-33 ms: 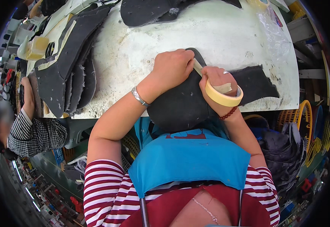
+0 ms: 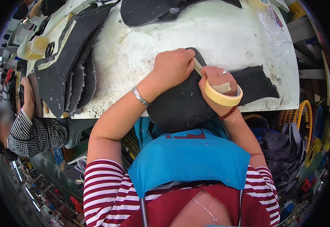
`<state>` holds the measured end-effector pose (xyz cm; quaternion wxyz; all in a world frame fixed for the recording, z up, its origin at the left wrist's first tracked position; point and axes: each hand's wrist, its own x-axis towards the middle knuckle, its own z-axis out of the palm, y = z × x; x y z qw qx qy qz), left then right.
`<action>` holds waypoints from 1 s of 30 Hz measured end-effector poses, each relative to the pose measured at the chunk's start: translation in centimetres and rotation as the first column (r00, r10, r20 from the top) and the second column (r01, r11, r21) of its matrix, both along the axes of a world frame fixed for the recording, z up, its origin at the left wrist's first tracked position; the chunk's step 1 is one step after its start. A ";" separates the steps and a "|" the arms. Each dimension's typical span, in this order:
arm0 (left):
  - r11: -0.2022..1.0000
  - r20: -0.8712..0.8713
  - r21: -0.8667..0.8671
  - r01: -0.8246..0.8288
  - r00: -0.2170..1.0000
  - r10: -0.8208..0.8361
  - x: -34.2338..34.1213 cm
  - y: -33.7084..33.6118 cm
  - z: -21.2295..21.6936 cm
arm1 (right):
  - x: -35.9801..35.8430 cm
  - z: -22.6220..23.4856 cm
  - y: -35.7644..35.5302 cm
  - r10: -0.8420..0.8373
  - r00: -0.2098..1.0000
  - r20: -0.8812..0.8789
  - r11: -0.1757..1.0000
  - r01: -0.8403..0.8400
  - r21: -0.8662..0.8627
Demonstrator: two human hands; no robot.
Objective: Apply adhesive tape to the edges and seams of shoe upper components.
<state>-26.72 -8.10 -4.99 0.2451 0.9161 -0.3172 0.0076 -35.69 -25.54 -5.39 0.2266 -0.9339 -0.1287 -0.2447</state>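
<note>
A dark grey fabric piece (image 2: 180, 104) lies at the table's front edge, its near part hanging over toward my blue apron. Along its upper edge runs a short strip of cream masking tape (image 2: 197, 66). My left hand (image 2: 174, 66) is closed at the far end of that strip, fingers curled onto tape and fabric. My right hand (image 2: 216, 79) pinches the strip's near end. A roll of masking tape (image 2: 225, 99) hangs around my right hand near the wrist, with a loose tab against the hand. The fabric's ragged end (image 2: 255, 84) sticks out to the right.
Stacked dark fabric pieces (image 2: 64, 72) lie left on the white table (image 2: 134, 49), more dark pieces (image 2: 153, 11) at the far edge. Clear plastic (image 2: 272, 34) lies far right. Below right are a yellow basket (image 2: 304, 121) and heaped fabric (image 2: 282, 151). Another person (image 2: 32, 132) works at left.
</note>
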 end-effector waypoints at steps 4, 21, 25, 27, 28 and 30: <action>1.000 0.075 0.027 0.004 0.997 -0.006 0.6 -0.2 -0.4 | 0.2 -0.2 0.2 0.019 1.000 -0.012 0.997 -0.020 -0.076; 0.968 -0.390 -0.185 -0.171 0.917 0.087 0.0 0.6 0.8 | 0.3 0.1 -0.7 0.099 0.994 -0.048 0.995 -0.100 -0.018; 0.923 -0.388 -0.275 -0.270 0.909 0.151 -1.9 1.8 -0.4 | -0.1 0.4 -0.7 0.128 0.991 -0.049 0.991 -0.129 -0.029; 0.941 -0.034 -0.271 -0.204 0.979 0.202 -2.7 1.6 -1.4 | 0.1 0.2 -1.1 0.116 0.993 0.006 0.987 -0.115 -0.110; 0.939 -0.039 -0.274 -0.210 0.978 0.207 -2.9 1.6 -1.8 | 0.2 0.1 -1.3 0.122 0.993 0.001 0.986 -0.121 -0.113; 0.936 0.066 -0.278 -0.217 0.967 0.244 -3.2 1.5 -2.1 | 0.5 0.0 -1.5 0.083 0.996 0.013 0.984 -0.080 -0.161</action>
